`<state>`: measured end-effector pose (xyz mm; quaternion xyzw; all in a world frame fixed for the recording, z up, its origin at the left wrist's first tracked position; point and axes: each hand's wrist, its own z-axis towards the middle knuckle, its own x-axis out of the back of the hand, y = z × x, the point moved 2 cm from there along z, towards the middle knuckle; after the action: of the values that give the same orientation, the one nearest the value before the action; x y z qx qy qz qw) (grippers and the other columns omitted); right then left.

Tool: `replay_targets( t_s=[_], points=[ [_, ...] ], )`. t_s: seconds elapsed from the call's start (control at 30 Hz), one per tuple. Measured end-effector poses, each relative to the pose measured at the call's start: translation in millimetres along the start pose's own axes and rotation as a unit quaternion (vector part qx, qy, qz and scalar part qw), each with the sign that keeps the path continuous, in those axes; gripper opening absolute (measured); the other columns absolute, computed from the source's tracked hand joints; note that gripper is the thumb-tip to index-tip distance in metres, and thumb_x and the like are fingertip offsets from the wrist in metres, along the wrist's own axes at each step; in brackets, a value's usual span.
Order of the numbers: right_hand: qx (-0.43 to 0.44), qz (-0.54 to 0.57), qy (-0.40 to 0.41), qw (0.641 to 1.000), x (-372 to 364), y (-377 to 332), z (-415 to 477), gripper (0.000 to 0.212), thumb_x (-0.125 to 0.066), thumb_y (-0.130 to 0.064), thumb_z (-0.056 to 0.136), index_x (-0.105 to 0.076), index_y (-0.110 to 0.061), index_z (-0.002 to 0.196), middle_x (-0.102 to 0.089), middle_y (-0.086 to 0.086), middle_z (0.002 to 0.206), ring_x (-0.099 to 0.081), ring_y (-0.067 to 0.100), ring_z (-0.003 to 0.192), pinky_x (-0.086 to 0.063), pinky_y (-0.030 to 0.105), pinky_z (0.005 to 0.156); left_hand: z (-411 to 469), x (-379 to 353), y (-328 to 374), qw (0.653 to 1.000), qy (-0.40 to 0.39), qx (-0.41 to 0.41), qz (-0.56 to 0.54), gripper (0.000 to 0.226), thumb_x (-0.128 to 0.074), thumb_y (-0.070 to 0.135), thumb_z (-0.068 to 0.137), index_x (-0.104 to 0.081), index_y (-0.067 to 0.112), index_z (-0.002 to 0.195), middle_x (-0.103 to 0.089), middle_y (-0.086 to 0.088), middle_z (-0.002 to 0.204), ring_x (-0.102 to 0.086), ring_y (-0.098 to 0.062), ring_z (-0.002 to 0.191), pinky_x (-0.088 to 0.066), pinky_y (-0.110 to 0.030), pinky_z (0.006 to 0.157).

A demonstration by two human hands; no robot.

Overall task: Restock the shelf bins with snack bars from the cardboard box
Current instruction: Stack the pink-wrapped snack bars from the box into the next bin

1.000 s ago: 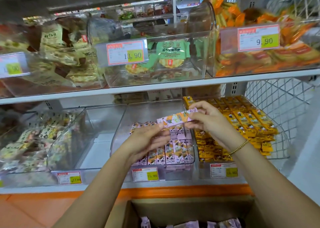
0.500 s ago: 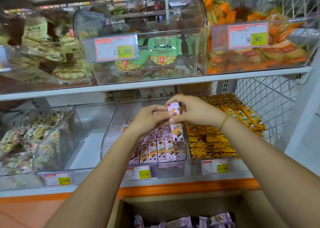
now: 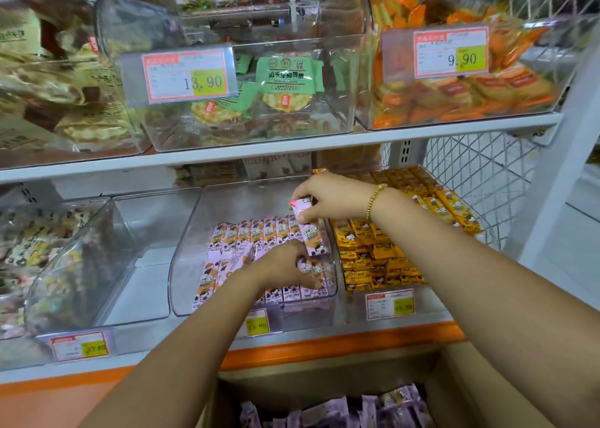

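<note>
The right hand (image 3: 334,197) pinches a pink bar (image 3: 308,229) by its upper end, thumb and fingers (image 3: 300,215) closed narrow on the wrapper. The bar hangs below the fingers, its long axis nearly upright and leaning a little, top toward the left. Its lower end is down at the right end of the back row (image 3: 253,232) in the middle bin (image 3: 185,258), close against the bin's right wall.

The left hand (image 3: 285,265) is lower and nearer the camera, over the front row (image 3: 285,292). Its fingers are bent down onto the bars at the right of that row (whether they grip one or only press the row back I cannot tell).

The coming move turns on the gap at the back row's right end. It lies straight under the right hand's fingers, so that hand is the nearer one, and the bar's axis already nearly matches its upright neighbours. I judge it needs only a small straightening and a push down to seat it. The left hand looks placed to steady the front bars.

Much of the bin floor behind the rows is bare, and more pink bars (image 3: 341,411) lie in the box (image 3: 324,375) below the shelf, so restocking looks far from done. Yellow bars (image 3: 389,249) fill the bin to the right.
</note>
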<state>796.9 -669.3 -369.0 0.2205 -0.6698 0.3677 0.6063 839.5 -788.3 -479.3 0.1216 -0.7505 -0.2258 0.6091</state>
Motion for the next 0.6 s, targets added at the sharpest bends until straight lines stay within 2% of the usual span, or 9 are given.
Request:
replay_targets(
  t_s=[0.07,0.13,0.2,0.23,0.27,0.33,0.37,0.6],
  points=[
    [-0.002,-0.034,-0.041,0.999,-2,1,8,0.017,-0.065,-0.032,0.089,-0.067,-0.018,0.098,-0.064,-0.001,0.096,-0.053,0.012,0.08,-0.038,0.028,0.068,1,0,-6,0.999,0.003,-0.012,0.037,0.044,-0.076,0.045,0.075,-0.052,0.019,0.102,-0.042,0.006,0.094,-0.043,-0.009,0.078,-0.032,-0.021,0.062],
    [-0.019,-0.08,-0.093,0.992,-7,6,19,0.019,-0.066,-0.033,0.088,-0.065,-0.014,0.085,-0.061,0.0,0.083,-0.046,0.014,0.069,-0.033,0.028,0.059,1,-2,-13,0.998,0.005,-0.022,0.059,0.055,-0.074,0.049,0.075,-0.055,0.016,0.114,-0.041,0.007,0.101,-0.043,-0.011,0.087,-0.033,-0.022,0.071],
    [-0.038,-0.141,-0.147,0.978,-13,7,31,0.032,-0.065,-0.035,0.088,-0.053,-0.014,0.067,-0.051,-0.001,0.066,-0.043,0.017,0.061,-0.033,0.03,0.054,0,-4,-17,0.998,0.011,-0.03,0.055,0.056,-0.073,0.05,0.076,-0.056,0.017,0.117,-0.041,0.008,0.102,-0.043,-0.01,0.088,-0.034,-0.023,0.072],
    [-0.048,-0.174,-0.17,0.969,-17,7,36,0.033,-0.064,-0.036,0.089,-0.054,-0.013,0.067,-0.051,-0.002,0.066,-0.046,0.018,0.063,-0.035,0.029,0.055,0,-4,-18,0.998,0.015,-0.037,0.049,0.051,-0.073,0.05,0.076,-0.056,0.019,0.113,-0.041,0.008,0.1,-0.042,-0.008,0.085,-0.034,-0.022,0.068],
    [-0.051,-0.199,-0.191,0.96,-21,4,41,0.029,-0.064,-0.037,0.088,-0.06,-0.011,0.076,-0.057,-0.002,0.073,-0.052,0.02,0.071,-0.041,0.028,0.059,0,-4,-20,0.998,0.018,-0.04,0.044,0.047,-0.073,0.049,0.076,-0.056,0.021,0.11,-0.042,0.008,0.098,-0.041,-0.007,0.08,-0.033,-0.022,0.064],
    [-0.058,-0.211,-0.225,0.949,-27,-2,47,0.035,-0.068,-0.036,0.086,-0.067,-0.009,0.108,-0.066,-0.001,0.098,-0.061,0.022,0.093,-0.051,0.031,0.079,1,-3,-23,0.999,0.018,-0.041,0.031,0.049,-0.075,0.047,0.075,-0.059,0.022,0.113,-0.045,0.007,0.096,-0.042,-0.006,0.078,-0.033,-0.02,0.063],
    [-0.06,-0.214,-0.239,0.945,-30,-5,49,0.039,-0.07,-0.034,0.084,-0.066,-0.012,0.116,-0.067,0.0,0.104,-0.062,0.022,0.099,-0.052,0.033,0.087,1,-2,-25,0.999,0.017,-0.037,0.024,0.053,-0.077,0.046,0.074,-0.059,0.022,0.117,-0.046,0.007,0.097,-0.044,-0.008,0.08,-0.034,-0.02,0.064],
    [-0.063,-0.258,-0.3,0.916,-43,-16,60,0.042,-0.075,-0.029,0.081,-0.065,-0.014,0.119,-0.065,0.0,0.106,-0.062,0.022,0.092,-0.052,0.04,0.093,1,-2,-24,1.0,0.011,-0.017,-0.011,0.063,-0.079,0.039,0.073,-0.056,0.019,0.128,-0.05,0.005,0.104,-0.045,-0.011,0.09,-0.036,-0.022,0.075]
  ],
)
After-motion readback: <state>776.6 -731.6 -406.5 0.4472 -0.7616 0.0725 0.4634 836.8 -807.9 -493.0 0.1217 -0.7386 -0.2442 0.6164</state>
